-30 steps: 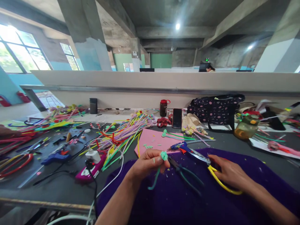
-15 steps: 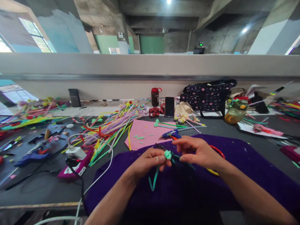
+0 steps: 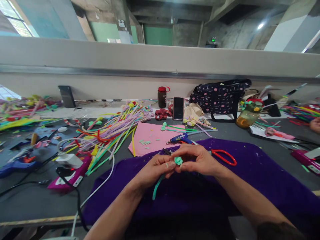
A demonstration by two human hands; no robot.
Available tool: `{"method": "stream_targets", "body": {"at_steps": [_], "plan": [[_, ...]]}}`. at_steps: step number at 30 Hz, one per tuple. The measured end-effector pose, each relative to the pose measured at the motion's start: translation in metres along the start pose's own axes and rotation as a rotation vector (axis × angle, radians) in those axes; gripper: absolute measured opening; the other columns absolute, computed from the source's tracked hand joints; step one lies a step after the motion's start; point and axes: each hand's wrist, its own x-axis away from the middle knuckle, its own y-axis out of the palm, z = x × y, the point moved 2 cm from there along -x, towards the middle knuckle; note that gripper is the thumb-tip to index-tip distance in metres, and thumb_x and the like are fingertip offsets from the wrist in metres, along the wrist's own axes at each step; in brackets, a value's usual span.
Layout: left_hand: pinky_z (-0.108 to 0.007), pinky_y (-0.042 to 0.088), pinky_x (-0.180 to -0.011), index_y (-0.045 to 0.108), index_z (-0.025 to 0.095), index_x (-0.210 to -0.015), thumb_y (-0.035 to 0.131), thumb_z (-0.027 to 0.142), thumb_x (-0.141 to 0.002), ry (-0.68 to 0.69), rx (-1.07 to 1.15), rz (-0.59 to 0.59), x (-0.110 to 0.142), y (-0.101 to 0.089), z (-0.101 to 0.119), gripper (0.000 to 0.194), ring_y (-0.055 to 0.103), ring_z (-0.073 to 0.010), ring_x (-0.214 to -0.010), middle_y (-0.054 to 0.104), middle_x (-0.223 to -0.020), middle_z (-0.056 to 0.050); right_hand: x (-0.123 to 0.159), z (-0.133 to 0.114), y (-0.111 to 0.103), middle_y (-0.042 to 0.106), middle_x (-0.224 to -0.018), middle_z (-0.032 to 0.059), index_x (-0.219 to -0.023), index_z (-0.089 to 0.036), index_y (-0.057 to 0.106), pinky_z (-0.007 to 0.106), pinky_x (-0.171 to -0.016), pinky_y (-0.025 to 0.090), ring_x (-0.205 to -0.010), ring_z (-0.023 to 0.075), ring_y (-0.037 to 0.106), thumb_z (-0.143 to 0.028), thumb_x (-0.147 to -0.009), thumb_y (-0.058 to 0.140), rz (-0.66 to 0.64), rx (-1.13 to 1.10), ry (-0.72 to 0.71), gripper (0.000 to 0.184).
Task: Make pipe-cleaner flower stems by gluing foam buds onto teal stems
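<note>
A mint-green bundle of coiled pipe cleaner (image 3: pixel 178 161) sits between my two hands over the purple cloth. My left hand (image 3: pixel 158 168) pinches it from the left side. A loose green tail (image 3: pixel 157 188) hangs below that hand. My right hand (image 3: pixel 198 161) is closed on the bundle's other side, its thumb below and fingertips curled over the top. Just beyond the hands lie red-handled scissors (image 3: pixel 226 157), their blades partly hidden by the right hand. A blue glue gun (image 3: pixel 179 138) rests at the edge of the pink sheet (image 3: pixel 140 136).
Purple cloth (image 3: pixel 120 186) covers the near table. Many pipe cleaners (image 3: pixel 120 125) are heaped to the left, near a magenta power strip (image 3: pixel 72 178) with cables. A bottle (image 3: pixel 162 97), phone (image 3: pixel 178 108) and dark bag (image 3: pixel 217 98) stand behind. Another person's hand (image 3: pixel 315 125) shows at far right.
My right hand has moved left and closed on the green bundle; its fingers were apart before. The scissors' red handles show more fully. The view has tilted down slightly.
</note>
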Motion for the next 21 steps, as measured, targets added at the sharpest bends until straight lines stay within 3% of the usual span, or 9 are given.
{"method": "stream_targets", "body": {"at_steps": [9, 21], "plan": [[-0.020, 0.026, -0.049, 0.067, 0.013, -0.069, 0.055, 0.034, -0.077, -0.028, -0.055, 0.010, -0.0015, 0.0025, 0.0006, 0.026, 0.037, -0.0062, -0.046, 0.045, -0.048, 0.002, 0.0012, 0.0076, -0.0003, 0.058, -0.074, -0.0001, -0.098, -0.018, 0.061, 0.017, -0.044, 0.041, -0.056, 0.0084, 0.054, -0.020, -0.075, 0.063, 0.060, -0.008, 0.051, 0.024], [-0.020, 0.025, -0.047, 0.067, 0.012, -0.070, 0.054, 0.036, -0.077, -0.038, -0.073, 0.036, -0.0021, 0.0012, -0.0018, 0.029, 0.037, -0.0059, -0.045, 0.048, -0.048, 0.002, 0.0007, 0.0055, 0.0000, 0.054, -0.067, -0.0014, -0.091, -0.015, 0.062, 0.017, -0.043, 0.039, -0.049, 0.0065, 0.049, -0.020, -0.075, 0.062, 0.094, 0.046, 0.056, 0.017]]}}
